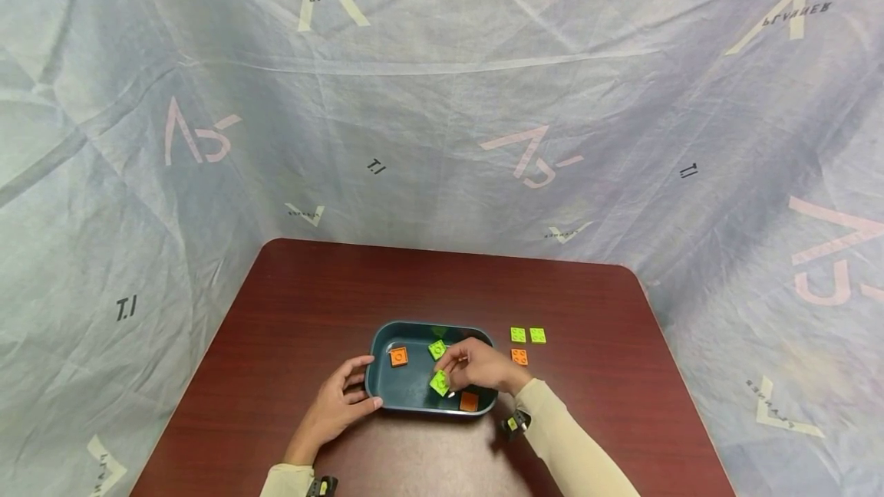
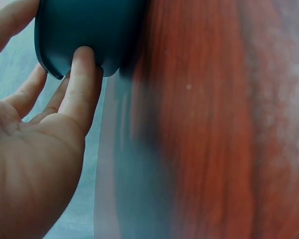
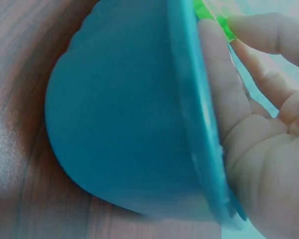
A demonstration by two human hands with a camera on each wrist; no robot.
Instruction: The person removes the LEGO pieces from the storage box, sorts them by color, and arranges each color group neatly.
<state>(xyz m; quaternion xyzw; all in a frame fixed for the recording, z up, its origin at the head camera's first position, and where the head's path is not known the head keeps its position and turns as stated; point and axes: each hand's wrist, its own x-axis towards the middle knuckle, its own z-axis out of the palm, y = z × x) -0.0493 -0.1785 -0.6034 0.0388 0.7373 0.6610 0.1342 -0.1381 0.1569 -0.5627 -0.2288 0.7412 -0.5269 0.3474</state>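
Observation:
A dark teal tray (image 1: 414, 407) with raised walls stands on the table. At its left end my left hand (image 1: 337, 405) holds it, thumb at the near corner and fingers at the far side; in the left wrist view the thumb presses on the outer wall. My right hand (image 1: 476, 365) reaches over the tray's right part and pinches a green toy brick (image 1: 440, 383) between thumb and fingertips. Another green brick (image 1: 437, 349) lies in the tray just beyond it. Two orange bricks lie inside as well, one orange brick (image 1: 398, 357) at the left and another orange brick (image 1: 469, 403) near the right front corner.
Right of the tray on the reddish-brown table (image 1: 311, 290) lie two green bricks, one green brick (image 1: 518, 334) beside another green brick (image 1: 538, 335), with an orange brick (image 1: 519, 357) in front of them. Pale printed cloth (image 1: 428, 98) hangs behind and at both sides.

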